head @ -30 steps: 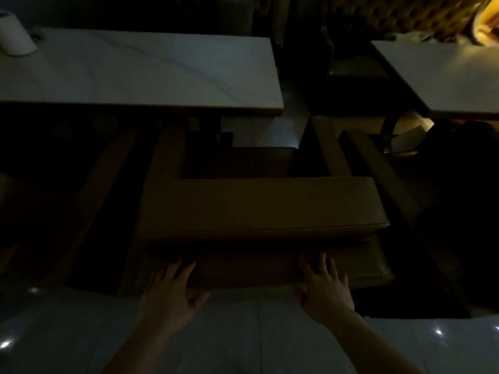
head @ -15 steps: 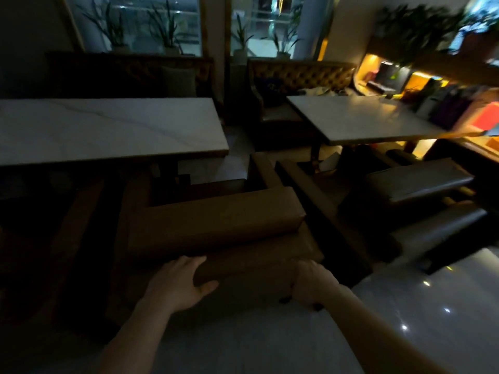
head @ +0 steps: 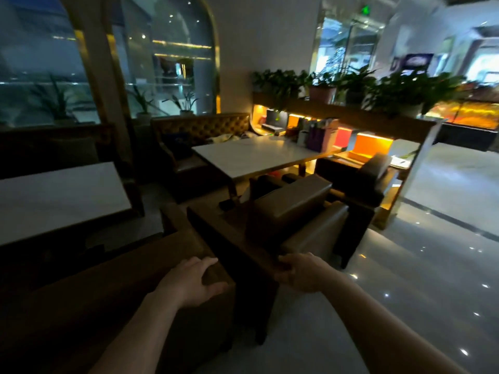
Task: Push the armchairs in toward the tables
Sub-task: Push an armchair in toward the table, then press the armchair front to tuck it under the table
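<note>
dim lounge; left hand point(head: 189, 283) on armchair point(head: 113, 300).

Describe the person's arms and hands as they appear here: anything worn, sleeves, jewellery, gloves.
Both forearms are bare up to the bottom edge of the frame, with no sleeve showing. The left hand and right hand wear no gloves. No watch, bracelet or ring is visible, though dim light and blur could hide small items.

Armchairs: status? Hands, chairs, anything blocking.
Left hand flat on near armchair back. Right hand curled at next armchair, corner. That chair angled off its table. No visible obstruction.
</note>
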The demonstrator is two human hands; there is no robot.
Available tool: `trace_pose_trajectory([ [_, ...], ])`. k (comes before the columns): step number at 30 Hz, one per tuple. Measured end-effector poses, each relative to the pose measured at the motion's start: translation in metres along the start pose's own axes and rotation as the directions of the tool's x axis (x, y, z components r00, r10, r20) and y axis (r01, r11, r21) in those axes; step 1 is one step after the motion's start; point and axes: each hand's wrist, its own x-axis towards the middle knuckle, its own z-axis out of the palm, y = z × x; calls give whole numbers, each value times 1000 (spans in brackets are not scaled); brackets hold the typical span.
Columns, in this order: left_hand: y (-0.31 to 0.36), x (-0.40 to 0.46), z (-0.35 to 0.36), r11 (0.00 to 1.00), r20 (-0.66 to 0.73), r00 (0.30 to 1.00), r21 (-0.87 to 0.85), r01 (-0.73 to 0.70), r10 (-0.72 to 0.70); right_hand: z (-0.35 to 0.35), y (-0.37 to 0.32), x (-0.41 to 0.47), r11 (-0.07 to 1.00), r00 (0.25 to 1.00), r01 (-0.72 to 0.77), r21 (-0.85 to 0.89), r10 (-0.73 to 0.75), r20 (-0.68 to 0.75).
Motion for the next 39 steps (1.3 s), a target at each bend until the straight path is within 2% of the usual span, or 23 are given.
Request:
trace_pose_trajectory([
  [5, 111, 46, 16, 997, 23, 997, 46, -68, 67, -43, 117, -19, 994, 992, -101, 30, 103, -78],
  [10, 228, 86, 36, 993, -29, 994, 66, -103, 105, -81, 227, -39, 988, 983, -151, 28, 153, -104],
  [17, 339, 148, 65, 976, -101, 976, 120, -179, 191, -112, 331, -41, 977, 961, -206, 53, 212, -178],
  [19, 360, 172, 75, 975, -139, 969, 119, -188, 204, -118, 354, -32, 971, 956, -216, 105, 232, -181],
  [24, 391, 245, 102, 974, -210, 952, 86, -209, 223, -126, 402, 8, 963, 952, -230, 143, 253, -172],
  [28, 398, 322, 121, 980, -210, 958, 37, -193, 197, -136, 435, 66, 964, 956, -233, 129, 252, -149],
  [33, 400, 417, 143, 991, -162, 982, -72, -113, 100, -151, 478, 152, 968, 968, -241, 62, 245, -60],
  [39, 387, 493, 154, 995, -82, 996, -97, 30, -39, -156, 509, 264, 978, 978, -207, 22, 207, 8],
])
